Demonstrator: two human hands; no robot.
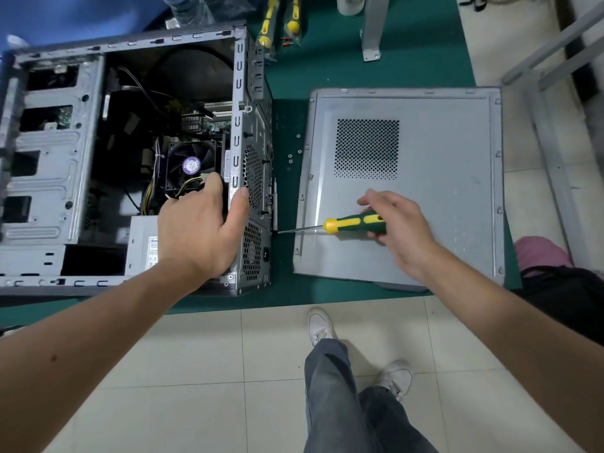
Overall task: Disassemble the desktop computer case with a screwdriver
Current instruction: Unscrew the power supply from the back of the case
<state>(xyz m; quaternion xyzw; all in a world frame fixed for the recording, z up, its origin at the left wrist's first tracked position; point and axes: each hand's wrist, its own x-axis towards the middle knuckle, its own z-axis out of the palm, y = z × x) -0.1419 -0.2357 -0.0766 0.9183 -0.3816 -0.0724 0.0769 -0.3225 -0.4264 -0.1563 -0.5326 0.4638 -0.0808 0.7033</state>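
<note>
An open grey computer case [52, 178] lies on its side on a green mat, its fan, cables and power supply [143, 243] exposed. My left hand [202, 230] grips the case's rear edge near the power supply, thumb on the perforated back panel [253, 178]. My right hand [398, 230] holds a green and yellow screwdriver [356, 223]. Its shaft points left, and the tip touches the back panel's lower part beside the power supply grille. The removed side panel [425, 191] lies flat to the right, under my right hand.
Several loose screws [294, 155] lie on the green mat [287, 289] between case and panel. Two more yellow-handled tools [277, 24] lie at the back. A metal table leg [372, 31] stands behind the panel. My legs and white shoes [320, 325] are on the tiled floor.
</note>
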